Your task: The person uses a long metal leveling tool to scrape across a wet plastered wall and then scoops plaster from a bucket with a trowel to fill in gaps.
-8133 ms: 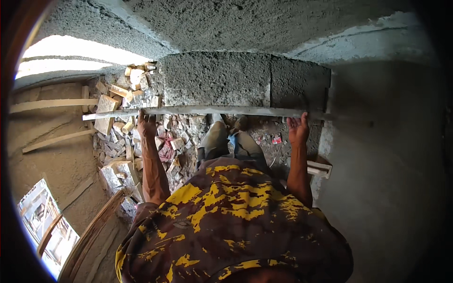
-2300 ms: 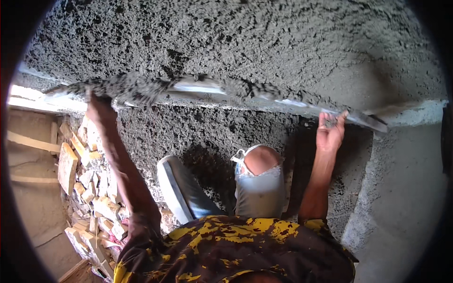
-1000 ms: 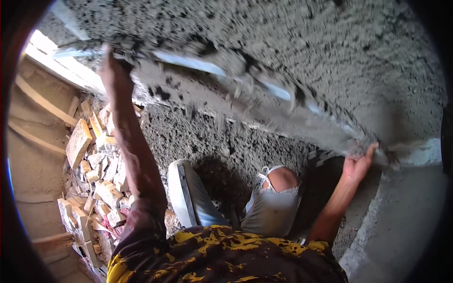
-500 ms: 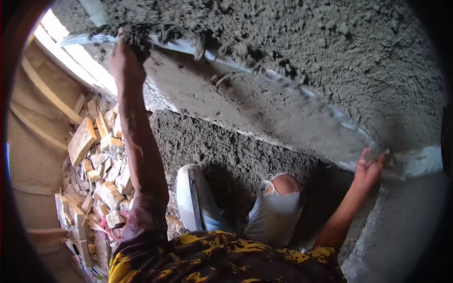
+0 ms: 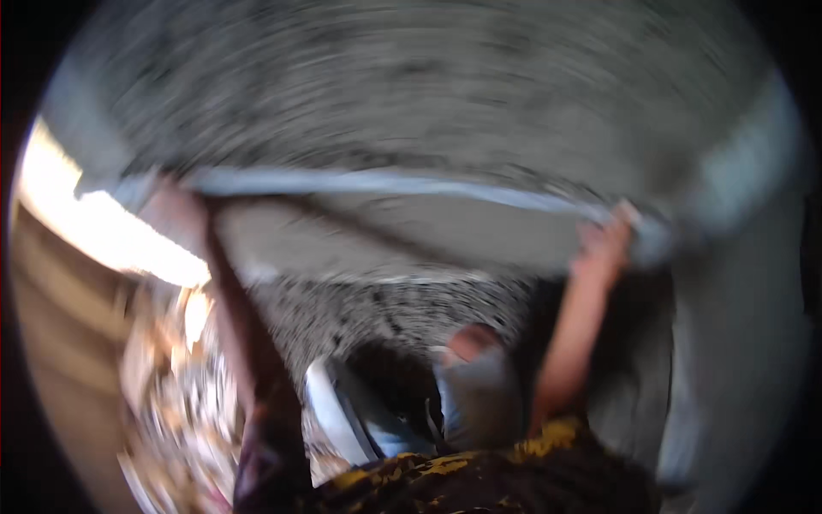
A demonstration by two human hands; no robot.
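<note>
"While the left hand (image 5: 175, 210) and right hand (image 5: 604, 244) are gripping the long bar (image 5: 368, 182) near its ends, what's looking risky?"
"Uneven push, I'd guess: one end could be gouging the rough mortar (image 5: 411, 86)."
"Grip?"
"Both are holding it, looking closed; blur is hiding finger detail."
"Bar?"
"Running crosswise between rough mortar and smooth strip (image 5: 295, 236), looking pale, slim, slightly bowed; lens may be bending it."

Heavy motion blur smears the dim view, with white glare (image 5: 98, 227) left.
</note>
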